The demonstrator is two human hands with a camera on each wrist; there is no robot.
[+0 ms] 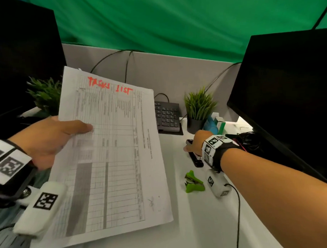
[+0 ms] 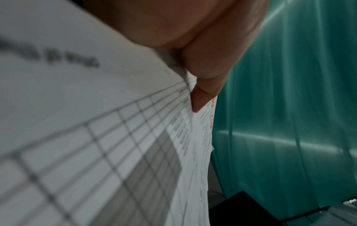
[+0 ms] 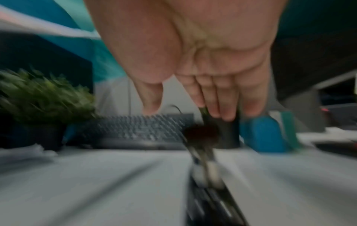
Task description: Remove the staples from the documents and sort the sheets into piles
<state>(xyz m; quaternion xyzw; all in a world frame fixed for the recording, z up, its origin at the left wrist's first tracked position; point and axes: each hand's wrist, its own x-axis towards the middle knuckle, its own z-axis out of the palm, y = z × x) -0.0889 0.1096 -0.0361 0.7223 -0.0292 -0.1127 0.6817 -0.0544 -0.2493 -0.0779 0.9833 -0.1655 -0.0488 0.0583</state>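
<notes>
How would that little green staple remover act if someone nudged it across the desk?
The green staple remover looks small and plastic, so probably light. It lies on its side on the smooth white desk, so it would likely slide or spin rather than roll. Its splayed jaws might snag the cable nearby.

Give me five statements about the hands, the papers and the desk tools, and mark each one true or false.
1. The left hand holds the document, thumb on top. True.
2. Red handwriting marks the document's top edge. True.
3. The right hand holds the green staple remover. False: the remover lies on the desk, untouched; the hand is over the black stapler.
4. Potted plants stand on both sides of the document. True.
5. The keyboard lies on top of the document. False: it sits behind, partly hidden by the sheet.
</notes>
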